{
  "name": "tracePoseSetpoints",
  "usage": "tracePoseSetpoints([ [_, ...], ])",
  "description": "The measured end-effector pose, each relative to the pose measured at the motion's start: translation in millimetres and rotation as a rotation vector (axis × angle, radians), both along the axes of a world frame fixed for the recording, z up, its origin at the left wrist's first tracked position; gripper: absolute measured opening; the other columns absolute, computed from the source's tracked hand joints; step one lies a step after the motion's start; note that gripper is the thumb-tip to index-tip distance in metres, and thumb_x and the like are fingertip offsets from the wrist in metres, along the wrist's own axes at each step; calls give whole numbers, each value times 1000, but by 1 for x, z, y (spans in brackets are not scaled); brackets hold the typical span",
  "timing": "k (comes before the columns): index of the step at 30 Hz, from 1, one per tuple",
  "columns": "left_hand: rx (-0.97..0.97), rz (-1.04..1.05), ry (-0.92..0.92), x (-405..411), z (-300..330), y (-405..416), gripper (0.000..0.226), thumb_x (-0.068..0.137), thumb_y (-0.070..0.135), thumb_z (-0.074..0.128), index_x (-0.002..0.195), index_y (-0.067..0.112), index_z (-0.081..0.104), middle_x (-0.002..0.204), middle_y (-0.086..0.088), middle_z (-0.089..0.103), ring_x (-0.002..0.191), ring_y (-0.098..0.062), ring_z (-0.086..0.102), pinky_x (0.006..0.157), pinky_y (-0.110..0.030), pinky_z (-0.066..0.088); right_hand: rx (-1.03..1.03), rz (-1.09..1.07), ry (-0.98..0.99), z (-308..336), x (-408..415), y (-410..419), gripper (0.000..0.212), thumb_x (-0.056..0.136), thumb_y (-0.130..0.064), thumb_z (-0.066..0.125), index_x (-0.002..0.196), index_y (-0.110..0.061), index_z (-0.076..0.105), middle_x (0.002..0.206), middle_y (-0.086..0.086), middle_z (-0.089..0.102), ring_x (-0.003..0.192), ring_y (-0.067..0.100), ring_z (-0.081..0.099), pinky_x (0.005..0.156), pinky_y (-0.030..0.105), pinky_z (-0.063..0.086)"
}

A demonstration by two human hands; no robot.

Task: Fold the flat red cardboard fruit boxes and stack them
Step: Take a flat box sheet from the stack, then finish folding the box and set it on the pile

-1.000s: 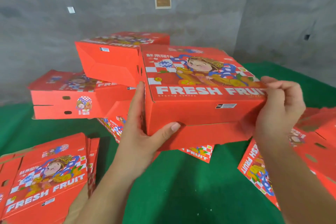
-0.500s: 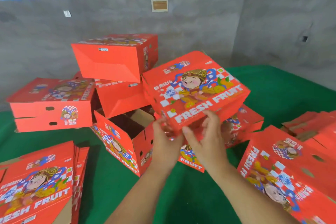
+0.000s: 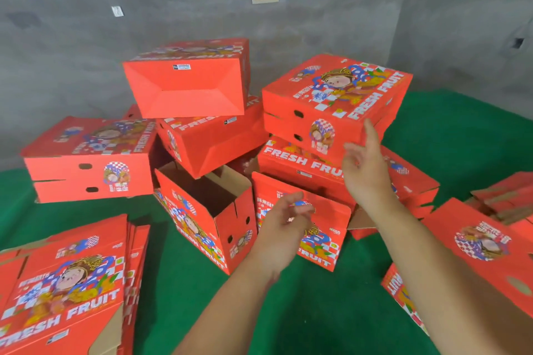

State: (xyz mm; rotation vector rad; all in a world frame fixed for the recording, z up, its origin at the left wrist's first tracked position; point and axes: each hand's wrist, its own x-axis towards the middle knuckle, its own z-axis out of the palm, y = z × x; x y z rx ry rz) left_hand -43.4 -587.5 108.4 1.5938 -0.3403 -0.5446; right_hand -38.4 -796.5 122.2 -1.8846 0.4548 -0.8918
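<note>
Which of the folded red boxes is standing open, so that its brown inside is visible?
The open box in the middle front, left of the left hand; the others are closed.

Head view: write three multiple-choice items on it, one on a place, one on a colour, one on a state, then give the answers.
1. Where does the stack of flat boxes lie?
A. lower left
B. top right
C. on the wall

2. What colour is the floor covering?
A. blue
B. green
C. white

3. What are the hands doing?
A. both grip one box
B. one holds a knife
C. both hold nothing

Answers:
1 A, the flat boxes fill the lower left corner.
2 B, green shows between the boxes.
3 C, the left hand and right hand have loose fingers, with the top right box resting on the pile.
</note>
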Motion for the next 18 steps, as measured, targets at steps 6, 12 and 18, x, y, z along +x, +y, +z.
tracePoseSetpoints([
  [6, -86, 50, 34, -7, 0, 3, 28, 103, 10, 58, 124, 27, 63, 108, 7, 75, 86, -9, 68, 87, -29, 54, 47, 167, 168, -16, -9, 32, 55, 97, -14, 61, 148, -31, 48, 139, -6, 58, 112, 9, 63, 93, 21, 49],
  [12, -223, 161, 144, -10, -3, 17, 17, 107, 20, 52, 114, 20, 68, 101, 4, 78, 90, -16, 72, 84, -30, 57, 168, 398, 206, -37, -35, 99, 39, 99, -10, 56, 129, -34, 60, 124, -7, 68, 106, 2, 67, 94, 28, 52],
  [18, -263, 263, 214, -17, -18, 41, 18, 107, 19, 53, 108, 20, 71, 105, -1, 80, 95, -13, 76, 74, -25, 59, 159, 489, 264, -49, -51, 145, 51, 86, -21, 49, 131, -45, 56, 112, -16, 66, 89, 4, 66, 81, 27, 56],
])
